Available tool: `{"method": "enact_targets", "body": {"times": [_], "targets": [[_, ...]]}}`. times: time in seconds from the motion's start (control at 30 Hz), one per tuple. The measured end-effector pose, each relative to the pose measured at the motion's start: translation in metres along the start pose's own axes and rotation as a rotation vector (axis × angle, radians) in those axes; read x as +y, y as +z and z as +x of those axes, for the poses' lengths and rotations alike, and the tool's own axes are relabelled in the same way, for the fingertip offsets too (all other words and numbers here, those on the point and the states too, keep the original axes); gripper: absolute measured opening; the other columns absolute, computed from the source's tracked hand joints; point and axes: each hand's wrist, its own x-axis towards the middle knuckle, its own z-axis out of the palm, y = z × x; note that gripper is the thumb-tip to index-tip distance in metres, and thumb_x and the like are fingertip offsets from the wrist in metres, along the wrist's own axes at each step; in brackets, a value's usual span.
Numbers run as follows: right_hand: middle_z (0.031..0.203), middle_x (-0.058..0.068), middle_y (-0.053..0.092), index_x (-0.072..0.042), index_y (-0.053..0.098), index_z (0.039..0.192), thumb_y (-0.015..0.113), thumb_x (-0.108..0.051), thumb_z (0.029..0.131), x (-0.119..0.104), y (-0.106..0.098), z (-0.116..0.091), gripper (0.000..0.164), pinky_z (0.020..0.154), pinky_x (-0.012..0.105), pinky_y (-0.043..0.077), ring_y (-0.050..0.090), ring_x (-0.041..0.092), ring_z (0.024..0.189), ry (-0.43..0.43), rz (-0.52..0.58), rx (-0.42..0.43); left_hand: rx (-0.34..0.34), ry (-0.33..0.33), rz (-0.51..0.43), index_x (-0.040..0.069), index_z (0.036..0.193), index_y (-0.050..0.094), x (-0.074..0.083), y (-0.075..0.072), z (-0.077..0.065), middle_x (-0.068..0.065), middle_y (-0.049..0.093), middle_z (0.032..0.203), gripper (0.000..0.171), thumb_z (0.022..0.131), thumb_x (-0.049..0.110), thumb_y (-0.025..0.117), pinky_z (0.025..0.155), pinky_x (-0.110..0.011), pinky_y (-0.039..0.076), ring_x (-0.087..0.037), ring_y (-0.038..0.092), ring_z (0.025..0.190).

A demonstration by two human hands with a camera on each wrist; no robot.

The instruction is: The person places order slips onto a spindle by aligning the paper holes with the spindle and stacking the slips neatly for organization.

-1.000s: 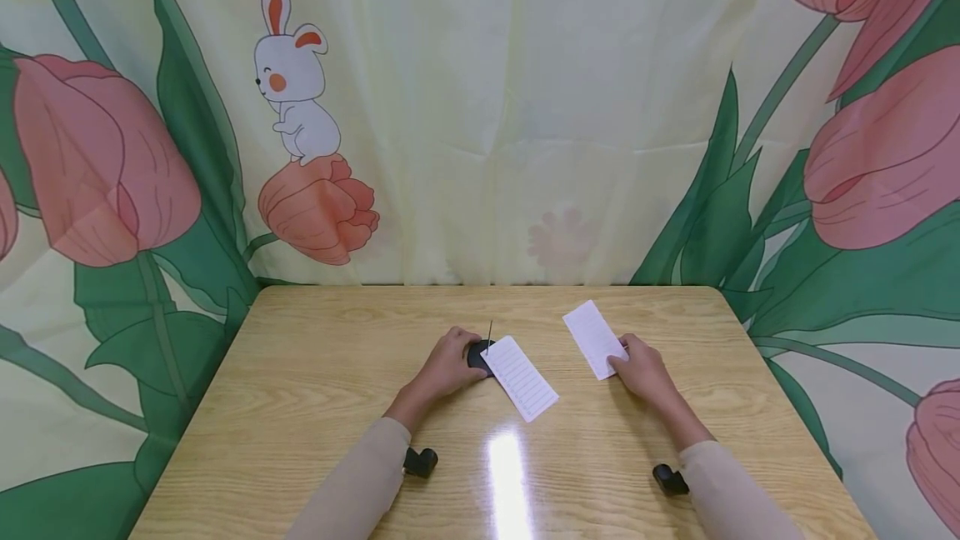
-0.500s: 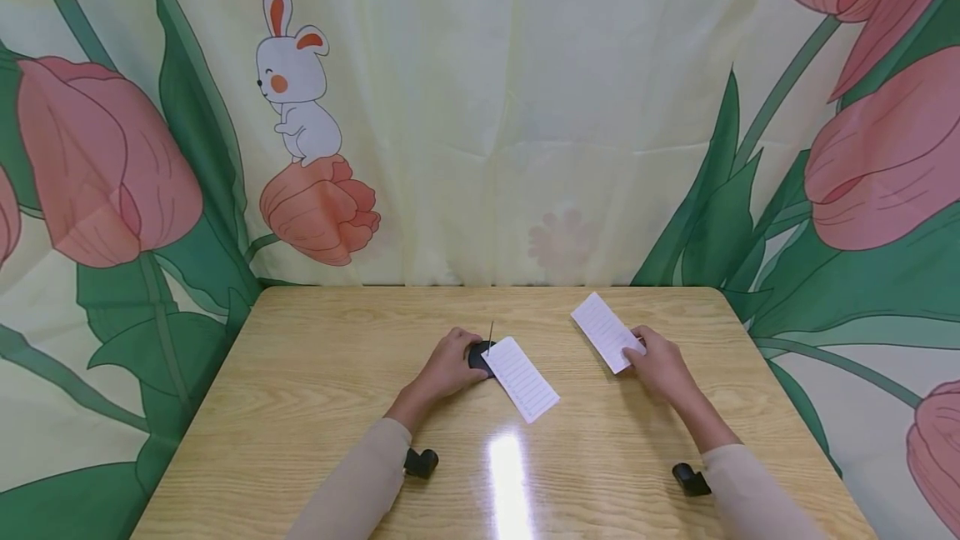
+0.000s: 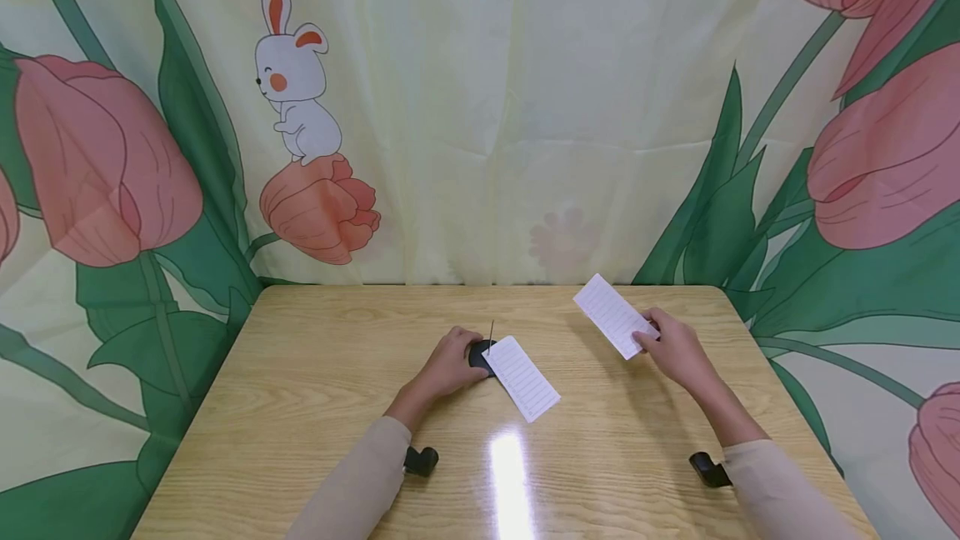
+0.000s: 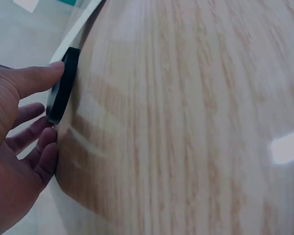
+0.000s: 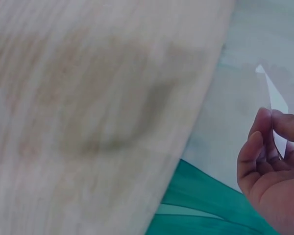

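Observation:
A receipt spike with a round black base [image 3: 480, 359] and a thin upright needle [image 3: 492, 329] stands on the table. My left hand [image 3: 448, 363] grips the edge of that base; in the left wrist view the thumb lies against its rim [image 4: 63, 90], with the other fingers bent on the far side. One lined paper slip [image 3: 522, 379] sits at the needle, slanting toward the lower right. Another printed slip [image 3: 609, 313] is pinched between thumb and fingers of my right hand [image 3: 678, 350], raised above the table. The right wrist view shows this slip [image 5: 277, 98] nearly edge-on.
The wood-grain table [image 3: 345, 332] ends at a curtain [image 3: 450, 148] printed with tulips and a rabbit. A bright light reflection [image 3: 510, 482] lies on the front middle of the tabletop. Small black devices [image 3: 422, 462] sit at both wrists.
My right hand has moved right, away from the receipt spike, and lifted higher with the paper slip. The left hand, the spike and its slip stay in place.

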Motion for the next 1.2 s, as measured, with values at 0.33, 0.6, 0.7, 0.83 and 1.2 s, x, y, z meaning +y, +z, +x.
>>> {"method": "enact_targets", "body": {"times": [0.33, 0.6, 0.7, 0.83, 1.2], "targets": [[0.101, 0.021, 0.070, 0.007, 0.058, 0.127, 0.064, -0.008, 0.101, -0.015, -0.014, 0.004, 0.030, 0.064, 0.028, 0.050, 0.065, 0.024, 0.080, -0.063, -0.001, 0.024, -0.019, -0.034, -0.086, 0.008, 0.143, 0.058, 0.006, -0.010, -0.003, -0.012, 0.056, 0.139, 0.060, 0.090, 0.024, 0.081, 0.106, -0.048, 0.047, -0.028, 0.056, 0.122], [0.107, 0.024, 0.070, 0.007, 0.057, 0.130, 0.065, -0.009, 0.101, -0.031, -0.022, 0.003, 0.033, 0.062, 0.026, 0.050, 0.065, 0.023, 0.080, -0.108, 0.023, 0.018, 0.029, 0.003, -0.117, 0.006, 0.143, 0.058, 0.019, -0.034, -0.003, -0.012, 0.060, 0.132, 0.055, 0.093, 0.019, 0.078, 0.087, -0.042, 0.053, -0.027, 0.059, 0.104], [0.109, 0.024, 0.070, 0.005, 0.057, 0.131, 0.066, -0.008, 0.101, -0.037, -0.025, 0.004, 0.034, 0.062, 0.026, 0.050, 0.064, 0.023, 0.080, -0.129, 0.030, 0.022, 0.063, 0.019, -0.121, 0.006, 0.142, 0.059, 0.024, -0.045, -0.002, -0.010, 0.062, 0.130, 0.053, 0.094, 0.020, 0.077, 0.084, -0.040, 0.053, -0.027, 0.059, 0.103], [0.111, 0.024, 0.069, 0.005, 0.057, 0.132, 0.067, -0.008, 0.100, -0.045, -0.027, 0.004, 0.036, 0.063, 0.026, 0.051, 0.064, 0.025, 0.082, -0.159, 0.035, 0.025, 0.111, 0.059, -0.106, 0.008, 0.140, 0.061, 0.033, -0.059, -0.002, -0.010, 0.063, 0.129, 0.048, 0.096, 0.022, 0.075, 0.084, -0.039, 0.054, -0.028, 0.061, 0.104], [0.115, 0.025, 0.069, 0.004, 0.060, 0.126, 0.068, -0.008, 0.099, -0.065, -0.028, 0.003, 0.030, 0.066, 0.026, 0.054, 0.069, 0.029, 0.088, -0.233, 0.064, 0.031, 0.168, 0.176, -0.115, 0.006, 0.135, 0.064, 0.057, -0.087, -0.002, -0.012, 0.067, 0.125, 0.042, 0.097, 0.018, 0.074, 0.087, -0.043, 0.056, -0.035, 0.065, 0.108]]}}
